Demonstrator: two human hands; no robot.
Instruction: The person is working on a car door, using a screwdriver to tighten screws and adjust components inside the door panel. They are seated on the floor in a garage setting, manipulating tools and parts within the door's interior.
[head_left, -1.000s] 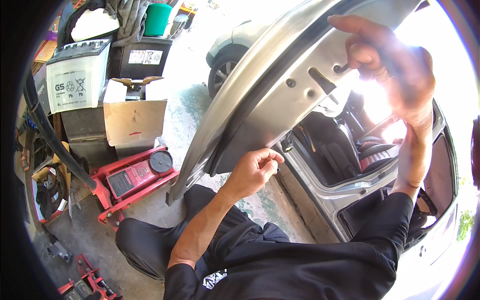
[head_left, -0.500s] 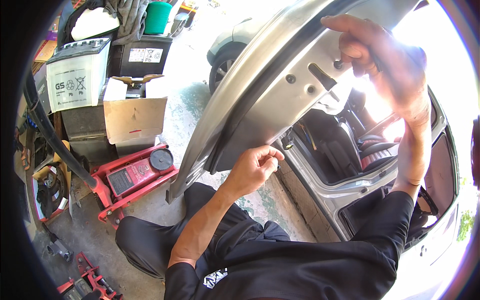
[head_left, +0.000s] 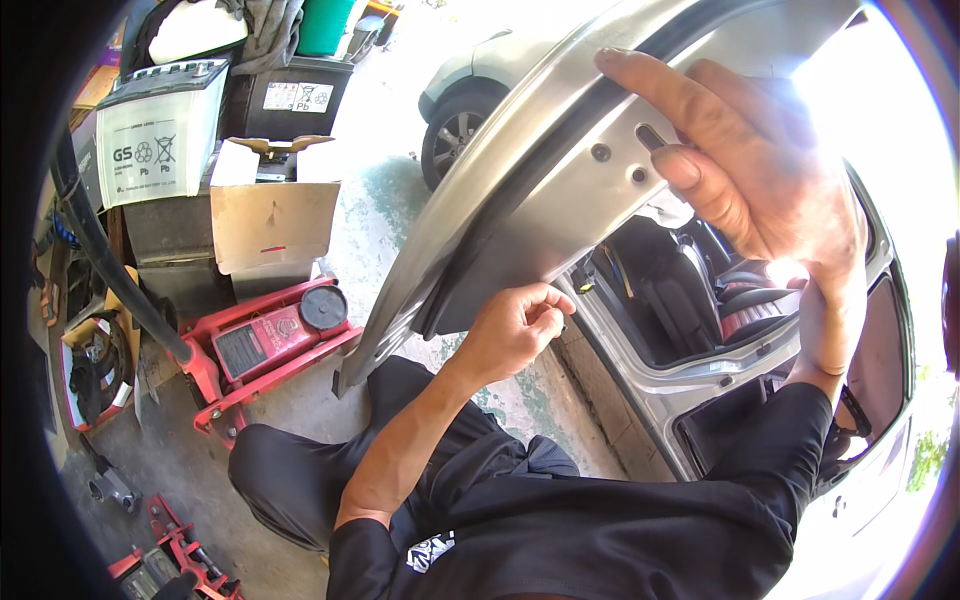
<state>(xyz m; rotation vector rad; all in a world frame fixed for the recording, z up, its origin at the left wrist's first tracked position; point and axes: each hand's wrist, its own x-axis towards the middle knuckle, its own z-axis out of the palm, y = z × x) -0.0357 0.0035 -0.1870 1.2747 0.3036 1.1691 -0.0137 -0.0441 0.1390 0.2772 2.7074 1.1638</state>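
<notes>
Your left hand [head_left: 515, 328] half-curled, thumb and forefinger close together, at lower edge of silver car door [head_left: 555, 205]; whether it grips anything, cannot tell. Your right hand [head_left: 755, 155] spread wide, nothing seen in grasp, forefinger over black rubber seal [head_left: 572, 122]. Door stands open before you, beside dark seat [head_left: 675, 290]. Leftward: red floor jack [head_left: 262, 337], cardboard box [head_left: 275, 222], white-cased battery [head_left: 160, 150]. Farther: parked car's wheel [head_left: 458, 138].

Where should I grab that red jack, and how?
Probably by its long black handle, coming from above and wrapping around it: it's slim and rod-like, nothing covers it from above, and it seems to slant up from the red jack, whose body is wide and bulky.
</notes>
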